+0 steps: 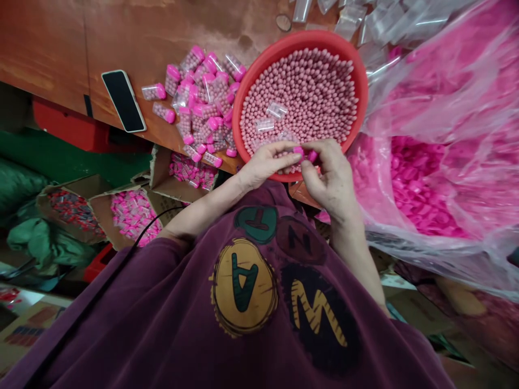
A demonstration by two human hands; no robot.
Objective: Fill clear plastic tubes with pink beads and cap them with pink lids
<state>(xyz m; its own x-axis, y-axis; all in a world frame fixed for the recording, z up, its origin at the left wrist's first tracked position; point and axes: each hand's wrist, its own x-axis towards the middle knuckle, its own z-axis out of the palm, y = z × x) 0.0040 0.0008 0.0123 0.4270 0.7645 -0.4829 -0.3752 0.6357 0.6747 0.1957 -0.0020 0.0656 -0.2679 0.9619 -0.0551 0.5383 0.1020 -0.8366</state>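
Both hands, left hand [267, 162] and right hand [330, 175], pinch a small pink-capped vial [305, 154] between fingertips at frame center, over the near rim of the red basin [259, 81] of pink beads. Filled vials [203, 102] are piled left of the basin beside a phone [124, 101].

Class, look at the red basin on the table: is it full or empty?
Full. The red basin holds pink beads nearly to its rim, with two clear tubes lying on top.

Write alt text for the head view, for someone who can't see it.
Two hands, left and right, meet over the near rim of a red basin full of pink beads, pinching a small pink-capped vial between them. A pile of filled vials and a phone lie on the wooden table; a bag of pink caps sits right.
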